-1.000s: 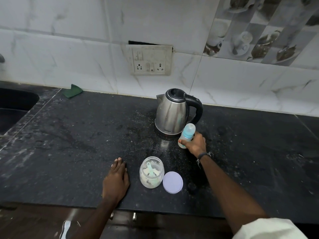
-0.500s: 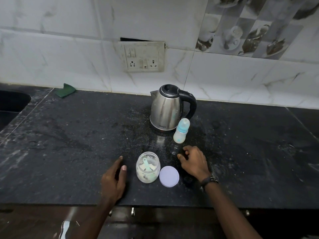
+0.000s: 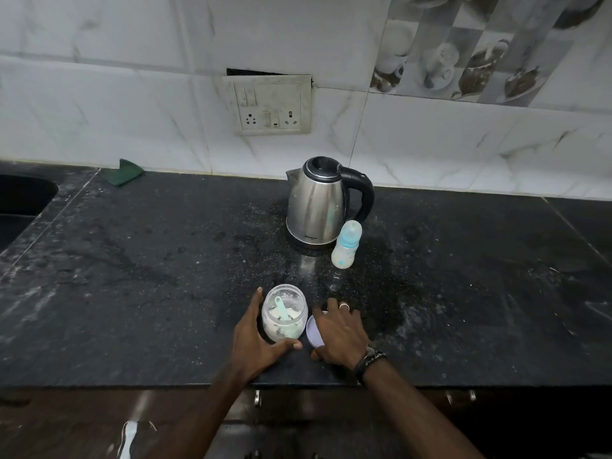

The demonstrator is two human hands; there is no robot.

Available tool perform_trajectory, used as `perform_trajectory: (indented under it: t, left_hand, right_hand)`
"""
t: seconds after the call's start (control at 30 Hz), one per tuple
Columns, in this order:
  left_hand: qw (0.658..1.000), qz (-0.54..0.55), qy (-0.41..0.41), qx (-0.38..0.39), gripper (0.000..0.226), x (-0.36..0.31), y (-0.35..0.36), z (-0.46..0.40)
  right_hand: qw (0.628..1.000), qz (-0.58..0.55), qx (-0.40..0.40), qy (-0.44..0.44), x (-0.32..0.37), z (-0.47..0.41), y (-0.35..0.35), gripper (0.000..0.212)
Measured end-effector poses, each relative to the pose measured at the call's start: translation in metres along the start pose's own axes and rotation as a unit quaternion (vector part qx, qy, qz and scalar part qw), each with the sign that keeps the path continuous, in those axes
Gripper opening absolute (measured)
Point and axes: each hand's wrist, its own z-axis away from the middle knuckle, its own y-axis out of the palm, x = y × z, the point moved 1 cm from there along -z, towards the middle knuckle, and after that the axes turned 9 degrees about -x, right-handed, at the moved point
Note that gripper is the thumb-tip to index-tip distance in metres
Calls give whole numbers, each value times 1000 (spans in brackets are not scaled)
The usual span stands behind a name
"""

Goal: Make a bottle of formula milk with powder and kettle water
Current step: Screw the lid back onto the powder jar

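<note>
**Hands at the powder jar, bottle by the kettle**

My left hand (image 3: 255,342) lay on the black stone counter (image 3: 132,276) against the clear powder jar (image 3: 284,314), fingers straight along its left side and thumb stretched across its near base, cradling it without closing round it. The jar stood open and upright, with pale formula powder low inside and a mint-green scoop (image 3: 280,308) leaning in it.

My right hand (image 3: 341,332) rested flat on the lilac lid (image 3: 314,332), which lay on the counter just right of the jar. The fingers were spread and relaxed over the lid's right part, with a ring on one finger and a dark beaded band on the wrist. I could not tell whether the fingertips had any hold on the lid's edge; only its left part showed.

The baby bottle (image 3: 346,245) stood upright farther back, capped, with a light-blue collar and a whitish body, just beside the right front of the steel kettle (image 3: 318,207). The kettle sat on the counter with its black handle to the right and spout to the left. Small dark lettering ran near its base, too small for me to read surely.

A grimy double socket plate (image 3: 270,106) sat on the white marble-look tiles behind, with teacup-print tiles at upper right. A folded green cloth (image 3: 124,172) lay at the wall on the far left, near a dark sink (image 3: 23,197).
</note>
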Motion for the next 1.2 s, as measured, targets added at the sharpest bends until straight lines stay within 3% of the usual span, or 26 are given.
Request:
perform_trajectory:
  t: [0.1,0.2,0.3,0.37,0.43,0.5,0.57,0.77,0.87,0.97,1.07,1.2]
  left_hand:
    - [1000,10,15,1,135,-2,2,0]
    - [999,17,26,-7,117,-7,2,2]
    - [999,6,32,-27,97,-14,0,5]
    - [999,-2,29,-34,92,-15,-1,7]
    - [999,-9,24,-34,90,-16,-1,8]
    - [999,-12,19,-32,92,-16,0,8]
    - [999,-11,15,-34,94,-16,0,8]
    - [1000,-7,-9,-29,95,-18,-3,11]
    - [999,-23,-20,-33,102,-16,-2,11]
    - [999,-33,-29,-24,105,-13,0,11]
    - [998,-42,-36,-17,108,-11,0,11]
    - [999,-37,-28,-20,88,-16,-1,11]
  right_hand:
    - [1000,13,-8,-6,-1,-1,2,71]
    - [1000,-15,-7,15,-10,-2,-6,77]
    - [991,-89,-87,57,-25,-8,-22,76]
    - [959,-199,-182,82,-31,-14,-31,69]
    - [905,-326,-254,103,-32,-20,-41,61]
    - [859,-404,-300,87,-28,-24,-49,47]
    - [845,-439,-303,41,-21,-24,-52,37]
    - [916,-343,-181,-101,1,-15,-57,31]
    - [932,-301,-130,-152,9,-13,-64,52]
    - [960,-212,-72,-171,17,-16,-71,76]
    - [974,-111,-46,-191,28,-18,-79,77]
    - [977,-60,-37,-200,34,-20,-88,75]
